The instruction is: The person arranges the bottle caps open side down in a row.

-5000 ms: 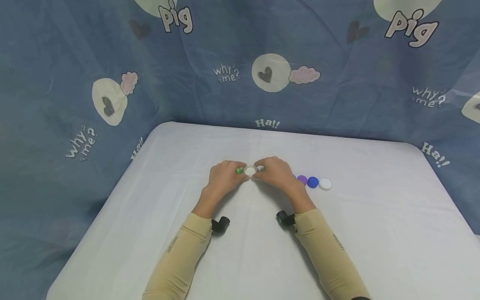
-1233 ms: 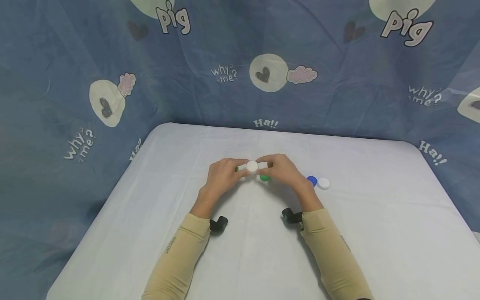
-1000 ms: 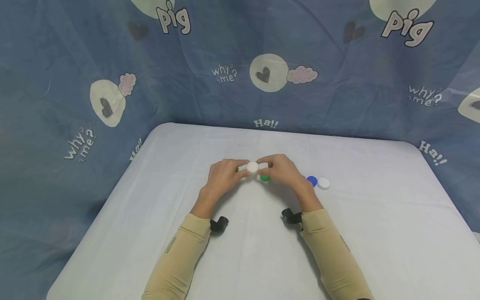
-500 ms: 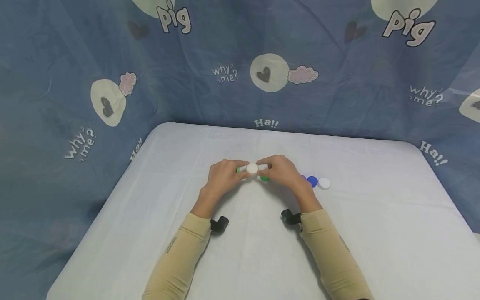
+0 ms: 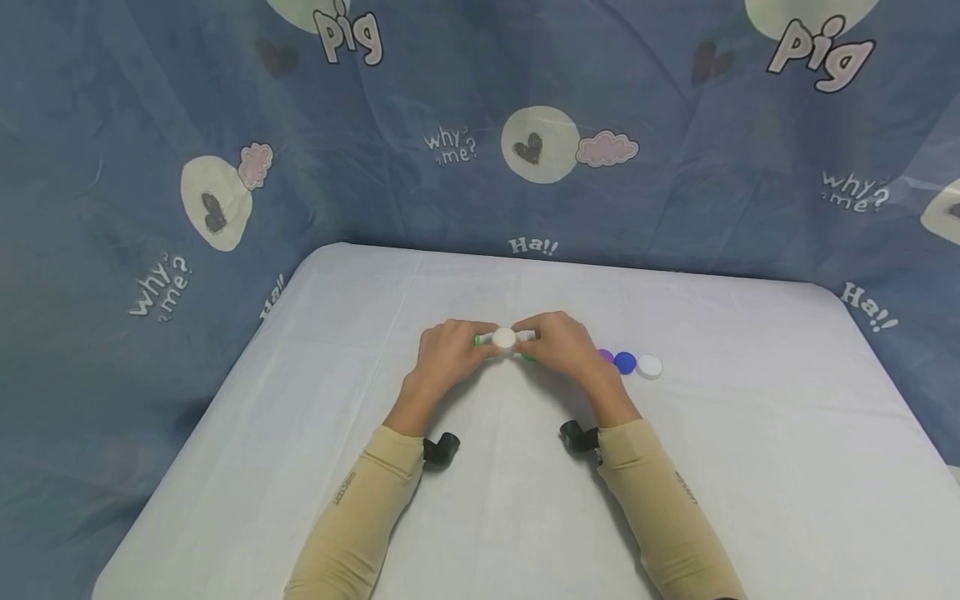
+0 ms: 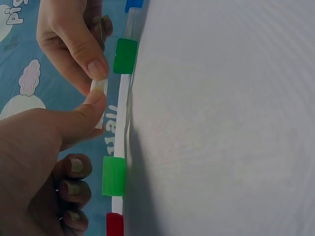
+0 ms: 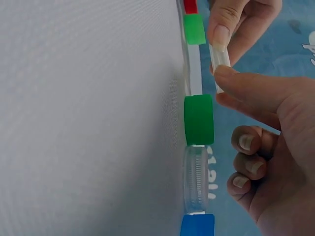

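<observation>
Both hands meet over the white table and pinch a small round white cap [image 5: 504, 337] from opposite sides. My left hand [image 5: 448, 348] has thumb and index finger on its left edge; my right hand [image 5: 557, 342] grips the right edge the same way. Both wrist views show the cap [image 7: 219, 61] edge-on, raised off the tabletop, the other fingers curled beneath. A bright green cap [image 6: 114, 176] stands near the left hand. Close to the right hand are a dark green cap [image 7: 199, 119] and a clear ridged cap [image 7: 196, 179].
Right of the right wrist, a purple cap [image 5: 605, 356], a blue cap [image 5: 625, 362] and a white cap [image 5: 649, 367] lie in a row. At the left end is a red cap [image 6: 114, 224]. A blue printed cloth [image 5: 420, 192] hangs behind the table.
Five seconds ago the hands were around a white disc low at the table. Over the last second the pinched cap has come slightly down and the right forearm slightly left, uncovering the purple cap.
</observation>
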A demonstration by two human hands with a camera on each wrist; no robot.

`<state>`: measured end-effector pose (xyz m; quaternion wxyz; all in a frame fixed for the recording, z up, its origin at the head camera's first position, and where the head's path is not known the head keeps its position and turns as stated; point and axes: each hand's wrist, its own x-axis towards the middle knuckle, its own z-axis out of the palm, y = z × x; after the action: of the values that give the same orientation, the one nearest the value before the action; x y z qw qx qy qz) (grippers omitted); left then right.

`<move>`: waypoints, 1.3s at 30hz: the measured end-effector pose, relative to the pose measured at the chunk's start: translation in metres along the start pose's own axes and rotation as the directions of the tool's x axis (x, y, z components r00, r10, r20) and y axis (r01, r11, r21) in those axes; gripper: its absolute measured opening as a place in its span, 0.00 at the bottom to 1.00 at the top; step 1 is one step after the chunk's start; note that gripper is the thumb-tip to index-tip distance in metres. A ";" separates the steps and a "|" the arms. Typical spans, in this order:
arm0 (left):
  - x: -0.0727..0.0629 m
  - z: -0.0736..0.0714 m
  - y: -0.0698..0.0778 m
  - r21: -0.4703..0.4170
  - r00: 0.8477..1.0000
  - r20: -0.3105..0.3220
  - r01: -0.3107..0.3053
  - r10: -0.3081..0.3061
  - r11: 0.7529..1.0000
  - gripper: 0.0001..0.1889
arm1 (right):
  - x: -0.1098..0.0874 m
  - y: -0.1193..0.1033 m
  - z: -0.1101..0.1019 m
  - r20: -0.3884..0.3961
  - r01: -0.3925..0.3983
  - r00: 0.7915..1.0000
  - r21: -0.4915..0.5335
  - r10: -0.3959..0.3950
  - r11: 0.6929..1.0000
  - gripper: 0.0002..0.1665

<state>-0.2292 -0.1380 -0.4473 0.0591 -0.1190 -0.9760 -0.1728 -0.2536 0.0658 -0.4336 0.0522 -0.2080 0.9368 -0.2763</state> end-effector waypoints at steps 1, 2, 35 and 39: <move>0.000 0.000 0.000 0.002 1.000 0.001 0.002 -0.002 1.000 0.24 | 0.000 0.000 0.000 -0.003 -0.003 1.000 -0.004 0.003 1.000 0.21; 0.000 0.001 0.000 0.003 1.000 0.002 0.003 -0.003 1.000 0.24 | 0.000 0.000 0.000 -0.004 -0.005 1.000 -0.009 0.005 1.000 0.21; 0.001 0.006 0.012 0.039 0.996 0.066 0.049 -0.052 0.998 0.23 | 0.000 0.001 0.006 -0.011 -0.033 0.999 -0.118 0.032 0.992 0.18; 0.001 0.007 0.014 0.045 0.996 0.073 0.044 -0.047 0.998 0.24 | 0.000 0.001 0.007 -0.008 -0.045 0.999 -0.136 0.044 0.990 0.18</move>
<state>-0.2272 -0.1228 -0.4490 0.0216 -0.1018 -0.9834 -0.1483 -0.2524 0.0631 -0.4403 0.0419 -0.1896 0.9580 -0.2112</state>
